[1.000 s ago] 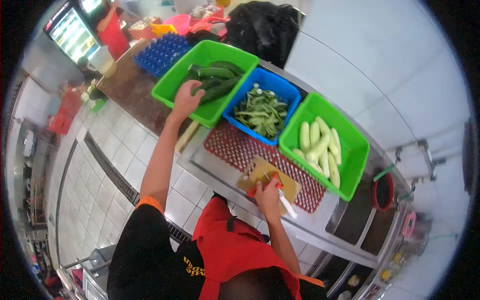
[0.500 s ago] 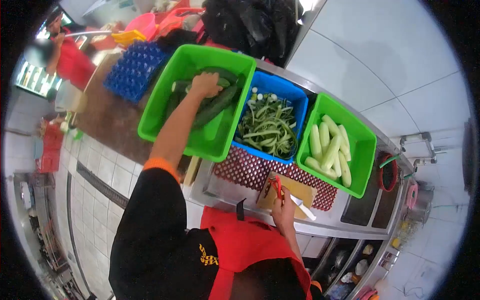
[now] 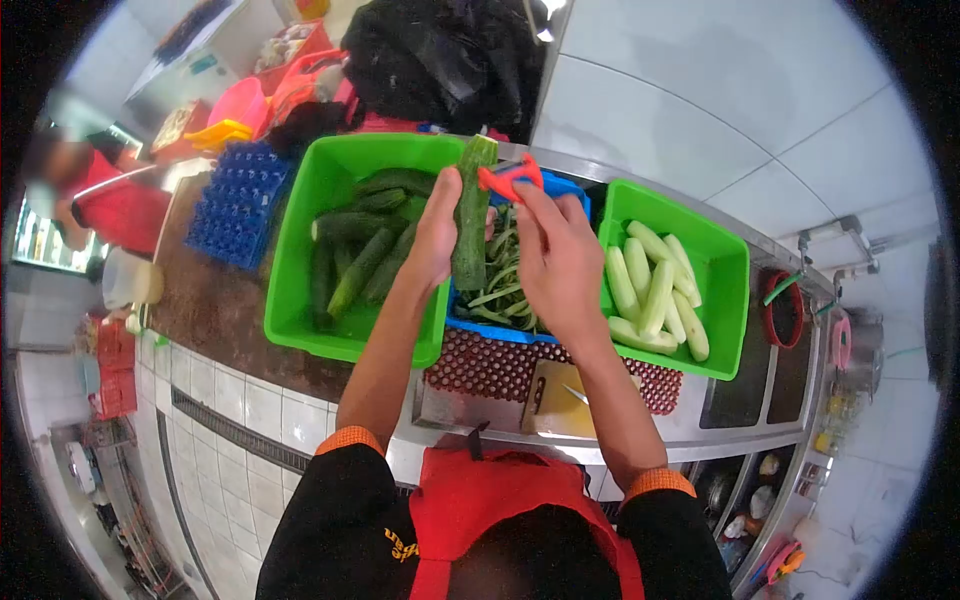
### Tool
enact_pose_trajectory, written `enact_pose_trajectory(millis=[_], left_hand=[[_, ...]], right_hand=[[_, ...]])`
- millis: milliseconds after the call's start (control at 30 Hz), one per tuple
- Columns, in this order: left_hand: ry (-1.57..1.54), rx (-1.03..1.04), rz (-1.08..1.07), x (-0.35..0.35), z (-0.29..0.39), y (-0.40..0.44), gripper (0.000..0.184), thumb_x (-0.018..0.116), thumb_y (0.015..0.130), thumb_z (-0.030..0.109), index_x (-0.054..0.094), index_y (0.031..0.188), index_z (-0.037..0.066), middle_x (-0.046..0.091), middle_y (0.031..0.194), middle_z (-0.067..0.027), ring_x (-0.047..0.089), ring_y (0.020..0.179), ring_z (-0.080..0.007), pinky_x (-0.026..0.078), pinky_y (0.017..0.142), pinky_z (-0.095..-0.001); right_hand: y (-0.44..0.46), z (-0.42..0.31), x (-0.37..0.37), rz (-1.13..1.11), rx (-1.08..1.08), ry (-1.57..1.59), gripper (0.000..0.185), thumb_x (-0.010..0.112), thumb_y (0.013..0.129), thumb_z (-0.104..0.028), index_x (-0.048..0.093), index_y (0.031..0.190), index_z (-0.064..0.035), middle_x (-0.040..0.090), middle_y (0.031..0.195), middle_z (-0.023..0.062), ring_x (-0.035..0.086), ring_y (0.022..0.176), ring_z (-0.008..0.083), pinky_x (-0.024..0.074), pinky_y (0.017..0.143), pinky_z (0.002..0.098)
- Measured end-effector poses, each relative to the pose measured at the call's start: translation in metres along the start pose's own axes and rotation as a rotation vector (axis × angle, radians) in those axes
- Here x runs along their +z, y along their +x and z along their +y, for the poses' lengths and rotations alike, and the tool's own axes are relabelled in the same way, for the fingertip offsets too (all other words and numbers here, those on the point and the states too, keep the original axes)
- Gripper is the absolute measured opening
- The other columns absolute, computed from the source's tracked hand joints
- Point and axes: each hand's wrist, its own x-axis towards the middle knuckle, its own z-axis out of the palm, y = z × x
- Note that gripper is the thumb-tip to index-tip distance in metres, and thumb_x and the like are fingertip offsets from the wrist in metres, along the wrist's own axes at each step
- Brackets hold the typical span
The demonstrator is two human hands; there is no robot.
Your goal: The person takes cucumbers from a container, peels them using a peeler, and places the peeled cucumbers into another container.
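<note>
My left hand point(image 3: 437, 232) is closed round a green cucumber point(image 3: 474, 215), held upright above the tubs. In my right hand point(image 3: 558, 255) is a red peeler point(image 3: 511, 178), touching or very near the cucumber's upper part; its blade is hard to make out. Beneath my hands, a blue tub point(image 3: 572, 190) holds green peel strips point(image 3: 508, 265), partly hidden by my right hand. To the left, a green tub point(image 3: 285, 290) contains several unpeeled dark green cucumbers point(image 3: 362, 268). Several pale peeled cucumbers point(image 3: 656, 295) lie in another green tub point(image 3: 728, 320) at right.
A knife point(image 3: 575, 394) rests on a cutting board point(image 3: 560, 402) near the counter's front edge, partly covered by my right forearm. Blue egg trays point(image 3: 240, 205) stand at left. A black plastic bag point(image 3: 440, 65) is behind the tubs. Another person point(image 3: 115, 200) stands at far left.
My left hand has come out of the left tub with a cucumber. My right hand has lifted the peeler from over the cutting board up to the cucumber.
</note>
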Motion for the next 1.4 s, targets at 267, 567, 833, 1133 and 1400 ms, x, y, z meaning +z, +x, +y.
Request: enact_pose_trajectory(millis=[267,567,833,1133,1400], left_hand=[[-0.038,0.087,-0.02,0.005,-0.008,0.011,0.04,0.04,0.098,0.046,0.051,0.117,0.012,0.057,0.092,-0.0013,0.057,0.074,-0.0106,0.05,0.064,-0.0275],[0.018,0.148,0.205,-0.045,-0.01,0.076,0.051,0.033,0.098,0.05,0.052,0.113,0.005,0.058,0.085,-0.0079,0.058,0.072,-0.0183,0.052,0.07,-0.0358],[0.008,-0.035,0.155,-0.041,-0.004,0.07,0.063,0.029,0.095,0.06,0.055,0.108,0.004,0.059,0.086,-0.0079,0.055,0.067,-0.0173,0.051,0.063,-0.0336],[0.028,-0.084,-0.07,-0.01,-0.01,0.03,0.052,0.031,0.097,0.054,0.053,0.112,0.009,0.061,0.08,-0.0071,0.058,0.065,-0.0137,0.049,0.059,-0.0259],[0.112,-0.031,-0.008,-0.019,-0.003,0.026,0.052,0.032,0.098,0.053,0.053,0.112,0.007,0.061,0.083,-0.0069,0.06,0.071,-0.015,0.051,0.063,-0.0281]], right_hand=[[0.023,0.005,0.019,0.016,0.035,-0.112,0.026,0.055,0.09,-0.009,0.059,0.115,-0.0109,0.055,0.08,0.0153,0.058,0.067,0.033,0.0463,0.058,0.0422],[-0.046,0.019,0.033,-0.191,0.093,0.144,0.02,0.056,0.088,-0.006,0.06,0.107,-0.0027,0.054,0.077,0.019,0.055,0.068,0.0376,0.0442,0.06,0.0421],[-0.03,0.043,0.027,-0.223,0.13,0.198,0.02,0.056,0.089,-0.007,0.062,0.107,-0.0021,0.052,0.071,0.0156,0.053,0.063,0.0297,0.0418,0.059,0.0376],[0.035,0.032,0.023,-0.051,-0.091,0.009,0.019,0.056,0.089,-0.018,0.063,0.106,-0.012,0.059,0.082,0.0165,0.061,0.066,0.036,0.0495,0.055,0.0438],[0.031,0.02,0.03,-0.023,-0.114,0.043,0.023,0.055,0.089,-0.009,0.06,0.11,-0.0073,0.056,0.076,0.0183,0.058,0.068,0.0362,0.0458,0.059,0.0436]])
